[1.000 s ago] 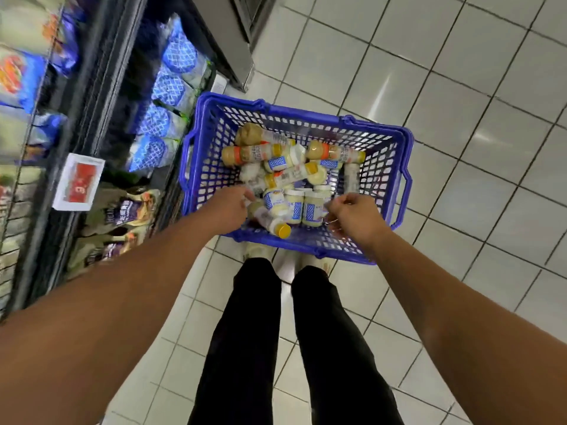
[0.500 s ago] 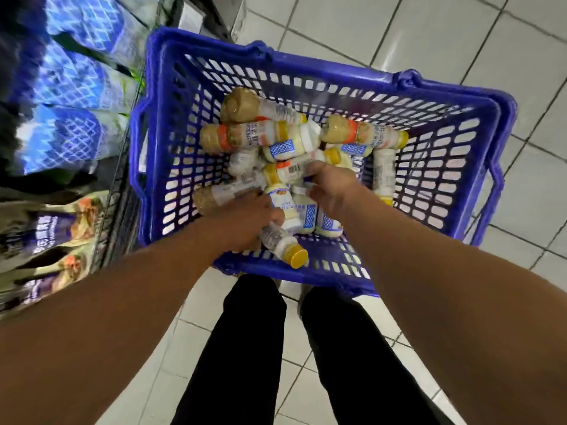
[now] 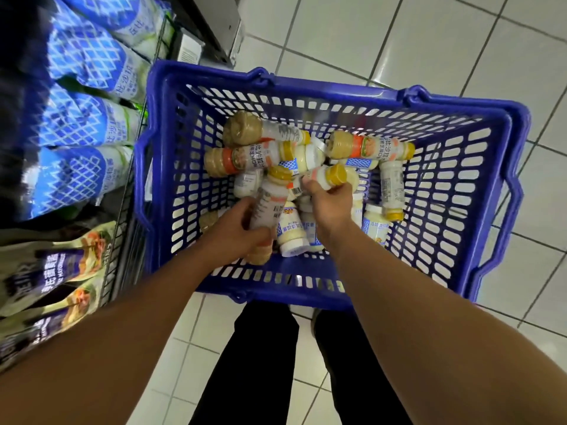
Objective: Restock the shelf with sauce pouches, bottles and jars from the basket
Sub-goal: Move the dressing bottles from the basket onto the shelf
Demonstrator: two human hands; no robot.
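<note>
You are gripping one sauce bottle in each hand, inside the blue basket (image 3: 491,124).
Head view: your left hand (image 3: 236,231) is curling around a grey-labelled bottle (image 3: 267,207) by the basket's near wall. Your right hand (image 3: 329,207) is clasping a sideways bottle (image 3: 325,177) at the basket's middle. Pouches (image 3: 86,124) are lying left of the basket.

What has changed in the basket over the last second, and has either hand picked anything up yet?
Both hands moved from the near rim down into the basket. The left hand now grips a yellow-capped bottle, its cap end tilted up. The right hand grips a second bottle lying crosswise on the pile. The other bottles, the basket and the pouches on the shelf stayed as they were.
</note>
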